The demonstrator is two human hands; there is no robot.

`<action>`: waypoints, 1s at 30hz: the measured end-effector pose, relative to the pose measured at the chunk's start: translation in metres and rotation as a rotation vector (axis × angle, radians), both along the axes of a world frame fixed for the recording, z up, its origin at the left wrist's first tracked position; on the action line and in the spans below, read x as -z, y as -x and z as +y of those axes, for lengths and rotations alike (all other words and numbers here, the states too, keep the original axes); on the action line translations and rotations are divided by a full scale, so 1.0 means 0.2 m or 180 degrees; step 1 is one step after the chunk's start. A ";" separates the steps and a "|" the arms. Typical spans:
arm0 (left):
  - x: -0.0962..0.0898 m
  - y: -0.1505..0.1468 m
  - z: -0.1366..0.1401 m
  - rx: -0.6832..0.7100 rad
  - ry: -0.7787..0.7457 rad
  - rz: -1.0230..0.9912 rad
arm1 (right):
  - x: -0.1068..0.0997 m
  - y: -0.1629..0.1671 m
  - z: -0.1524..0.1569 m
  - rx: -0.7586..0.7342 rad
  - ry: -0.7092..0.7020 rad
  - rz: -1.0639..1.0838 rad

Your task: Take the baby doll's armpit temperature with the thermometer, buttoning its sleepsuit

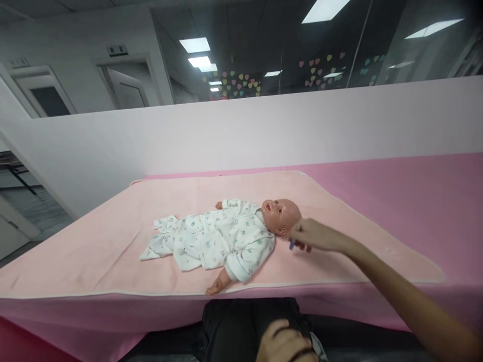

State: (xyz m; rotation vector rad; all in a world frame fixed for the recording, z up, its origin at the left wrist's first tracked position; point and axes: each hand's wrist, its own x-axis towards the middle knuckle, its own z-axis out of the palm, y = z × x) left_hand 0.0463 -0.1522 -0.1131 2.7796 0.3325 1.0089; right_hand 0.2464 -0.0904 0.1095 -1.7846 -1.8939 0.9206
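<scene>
A baby doll in a white, printed outfit lies on its back, its head to the right and legs to the left. My right hand is beside the doll's head, fingers closed around a small blue object. Only a blue end of it shows, so its kind is unclear. Low in the view, my left hand is over my lap with curled fingers. Whatever it may hold is hidden. Pale material shows at its right side.
Under the doll spreads a peach blanket with a white edge, over a pink table cover. A white partition with glass above stands behind. Dark clothing is below the table's front edge.
</scene>
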 end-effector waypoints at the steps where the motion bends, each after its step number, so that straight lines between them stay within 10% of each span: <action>1: -0.11 -0.01 0.06 -0.0009 -0.0397 -0.0582 | -0.11 -0.03 0.01 -0.0087 -0.0110 0.0306; 5: -0.64 -0.05 0.38 -0.0529 -0.0904 -0.1459 | -0.47 -0.06 0.06 -0.0178 -0.1153 0.1979; 8: -0.87 -0.09 0.64 -0.1485 -0.0323 -0.1245 | -0.50 0.06 0.09 -0.0347 -0.1243 0.2668; 13: -0.76 -0.11 0.92 -0.2315 -0.0078 -0.0084 | -0.43 0.20 0.09 -0.0778 -0.0217 0.2041; 18: -0.67 -0.10 0.96 -0.2212 -0.0161 0.0105 | -0.57 0.13 0.07 -0.0528 -0.1443 0.2851; 24: -0.71 -0.08 0.94 -0.2171 -0.0143 -0.0134 | -0.41 0.19 0.12 -0.0787 -0.0320 0.1970; 30: -0.70 -0.08 0.95 -0.2027 -0.0161 -0.0231 | -0.43 0.15 0.17 -0.0485 -0.1370 0.3487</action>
